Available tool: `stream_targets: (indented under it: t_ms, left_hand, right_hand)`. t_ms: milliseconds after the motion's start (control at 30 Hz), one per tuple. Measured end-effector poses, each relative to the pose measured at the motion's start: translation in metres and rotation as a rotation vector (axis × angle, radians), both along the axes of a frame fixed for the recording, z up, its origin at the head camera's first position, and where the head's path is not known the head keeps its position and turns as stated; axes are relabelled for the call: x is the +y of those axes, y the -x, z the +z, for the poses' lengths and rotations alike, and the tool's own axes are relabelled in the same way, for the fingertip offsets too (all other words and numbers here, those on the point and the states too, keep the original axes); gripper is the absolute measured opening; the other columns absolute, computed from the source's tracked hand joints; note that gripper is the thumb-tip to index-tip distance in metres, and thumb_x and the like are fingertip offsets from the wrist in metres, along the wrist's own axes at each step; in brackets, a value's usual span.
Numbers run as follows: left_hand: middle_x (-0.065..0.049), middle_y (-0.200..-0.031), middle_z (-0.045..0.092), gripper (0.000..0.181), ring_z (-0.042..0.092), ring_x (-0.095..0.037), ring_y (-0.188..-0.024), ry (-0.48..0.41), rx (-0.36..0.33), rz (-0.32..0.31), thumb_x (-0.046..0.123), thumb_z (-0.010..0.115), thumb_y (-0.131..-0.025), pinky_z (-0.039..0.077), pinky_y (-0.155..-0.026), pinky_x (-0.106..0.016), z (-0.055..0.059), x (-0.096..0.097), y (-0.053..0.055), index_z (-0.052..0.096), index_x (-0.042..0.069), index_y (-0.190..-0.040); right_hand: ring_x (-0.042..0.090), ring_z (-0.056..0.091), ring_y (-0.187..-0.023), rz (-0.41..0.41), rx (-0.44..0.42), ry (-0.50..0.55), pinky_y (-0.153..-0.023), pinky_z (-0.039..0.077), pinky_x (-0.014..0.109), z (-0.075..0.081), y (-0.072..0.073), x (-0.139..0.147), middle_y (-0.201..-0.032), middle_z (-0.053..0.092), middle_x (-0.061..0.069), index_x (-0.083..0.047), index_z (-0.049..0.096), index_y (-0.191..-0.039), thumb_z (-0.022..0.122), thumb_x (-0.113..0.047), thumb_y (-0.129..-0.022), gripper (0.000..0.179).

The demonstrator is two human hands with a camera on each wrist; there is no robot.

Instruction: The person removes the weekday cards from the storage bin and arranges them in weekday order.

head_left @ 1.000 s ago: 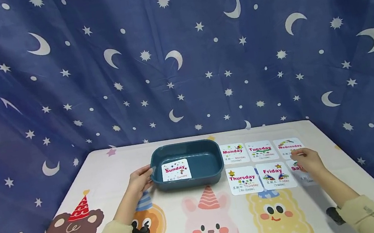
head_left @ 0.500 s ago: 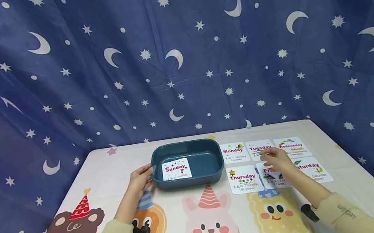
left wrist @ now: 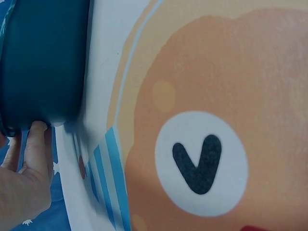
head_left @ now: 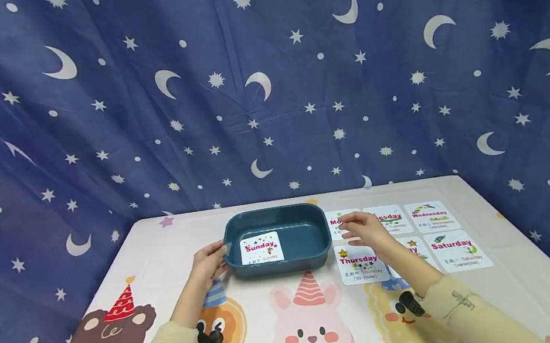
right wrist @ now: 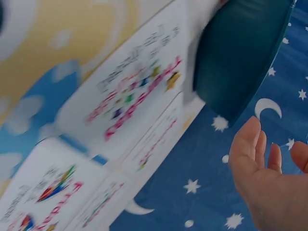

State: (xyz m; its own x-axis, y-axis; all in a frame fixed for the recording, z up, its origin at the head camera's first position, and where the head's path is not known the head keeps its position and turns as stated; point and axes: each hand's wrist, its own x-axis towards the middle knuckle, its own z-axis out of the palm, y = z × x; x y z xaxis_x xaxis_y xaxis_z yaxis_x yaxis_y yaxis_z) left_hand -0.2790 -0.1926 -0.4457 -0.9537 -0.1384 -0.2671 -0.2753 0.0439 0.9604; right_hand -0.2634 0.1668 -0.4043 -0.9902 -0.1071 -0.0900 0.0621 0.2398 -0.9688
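A dark teal plastic basin (head_left: 303,239) rests on the table in the head view, with a white "Sunday" card (head_left: 261,248) lying inside. At its left end my left hand (head_left: 209,261) holds the wall; in the left wrist view the fingers (left wrist: 36,149) press the outside. My right hand (head_left: 369,232), fingers loosely bent and holding nothing, hovers close to the basin's right end. It partly covers the "Monday" card (head_left: 334,219) and the "Tuesday" card (head_left: 396,219). Below lie the "Thursday" card (head_left: 362,264) and the "Friday" card (head_left: 416,246), the latter partly behind my forearm.
Further right are the "Wednesday" card (head_left: 432,216) and the "Saturday" card (head_left: 459,250), completing two rows. A pale tablecloth (head_left: 188,303) printed with cartoon animals spreads over the table. Behind it hangs a blue curtain (head_left: 301,132) with moons and stars.
From the Wednesday and Saturday cards my right hand has swept left, across Tuesday and Friday, to beside the basin. My left hand stays on the basin's left end.
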Motion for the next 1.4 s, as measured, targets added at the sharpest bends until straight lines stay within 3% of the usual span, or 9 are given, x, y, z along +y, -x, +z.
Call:
stream_targets:
  t_ms: [233, 500, 700, 967, 1133, 1400]
  left_hand:
    - [-0.028, -0.134, 0.049, 0.043, 0.064, -0.021, -0.101, 0.006, -0.020, 0.010, 0.011, 0.048, -0.098, 0.057, -0.076, -0.026, 0.000, 0.000, 0.000, 0.042, -0.003, -0.138]
    - [-0.027, -0.133, 0.050, 0.043, 0.065, -0.015, -0.093, -0.004, -0.015, 0.016, 0.011, 0.049, -0.098, 0.057, -0.072, -0.024, -0.001, -0.001, 0.000, 0.042, -0.004, -0.137]
    - [-0.027, -0.134, 0.049, 0.043, 0.065, -0.015, -0.093, -0.007, -0.022, 0.017, 0.011, 0.049, -0.098, 0.056, -0.071, -0.022, -0.003, -0.003, -0.001, 0.043, -0.003, -0.137]
    - [-0.024, -0.130, 0.052, 0.043, 0.063, -0.011, -0.087, 0.004, -0.020, 0.013, 0.012, 0.050, -0.098, 0.056, -0.071, -0.023, 0.002, 0.000, -0.002, 0.043, -0.003, -0.137]
    - [-0.024, -0.129, 0.053, 0.045, 0.064, -0.009, -0.084, -0.007, -0.012, 0.009, 0.012, 0.051, -0.097, 0.056, -0.070, -0.022, 0.004, 0.000, -0.003, 0.041, -0.005, -0.138]
    - [-0.017, -0.116, 0.062, 0.045, 0.066, -0.011, -0.085, -0.035, 0.026, -0.010, 0.017, 0.057, -0.094, 0.057, -0.075, -0.026, -0.002, -0.005, -0.001, 0.047, -0.003, -0.134]
  right_hand:
    - [0.029, 0.063, -0.104, 0.059, -0.069, 0.035, -0.088, 0.054, 0.037, 0.005, 0.012, -0.032, -0.127, 0.054, 0.027, 0.006, 0.049, -0.128, 0.047, -0.013, -0.098, 0.035]
    - [0.030, 0.063, -0.105, 0.057, -0.126, 0.060, -0.083, 0.055, 0.030, 0.002, 0.024, -0.062, -0.126, 0.055, 0.025, 0.003, 0.051, -0.128, 0.046, -0.012, -0.099, 0.034]
    - [0.036, 0.058, -0.112, 0.082, -0.161, 0.026, -0.086, 0.054, 0.035, -0.003, 0.029, -0.074, -0.129, 0.053, 0.026, 0.004, 0.048, -0.131, 0.045, -0.013, -0.099, 0.037]
    - [0.039, 0.054, -0.118, 0.174, -0.244, -0.020, -0.093, 0.050, 0.043, -0.009, 0.040, -0.087, -0.134, 0.049, 0.029, 0.007, 0.045, -0.131, 0.044, -0.014, -0.098, 0.039]
    - [0.034, 0.058, -0.112, 0.171, -0.315, -0.038, -0.088, 0.053, 0.040, -0.015, 0.048, -0.096, -0.132, 0.051, 0.026, 0.006, 0.043, -0.134, 0.047, -0.018, -0.098, 0.043]
    - [0.019, 0.063, -0.087, 0.132, -0.417, -0.012, -0.076, 0.056, 0.034, -0.022, 0.058, -0.103, -0.125, 0.057, 0.023, 0.005, 0.042, -0.135, 0.048, -0.018, -0.097, 0.045]
